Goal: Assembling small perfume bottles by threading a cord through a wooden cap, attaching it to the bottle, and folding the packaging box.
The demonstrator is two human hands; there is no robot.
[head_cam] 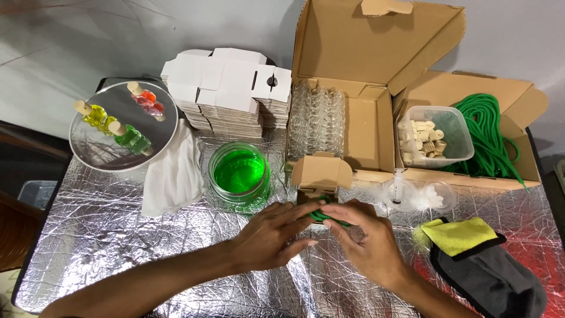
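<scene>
Nearest the camera, both hands meet at the middle of the foil-covered surface (118,235). The left hand (273,232) and right hand (365,238) each have a narrow grip pinched on a bit of green cord (322,216), which sits just in front of a small brown carton (321,176) with its flap up. What's under the fingers is hidden, so it's hard to say how far that piece is along.

Looks like early-to-middle going: three filled, corked bottles (120,121) lie on the round metal tray (88,150) far left, but the big cardboard box (359,126) holds plenty of empty ones, and the white flat-box stack (226,88) is tall.

Room-wise, near left is open foil. The green liquid jar (239,172) is just left of the carton, and the cloths (471,259) crowd the near right edge.
</scene>
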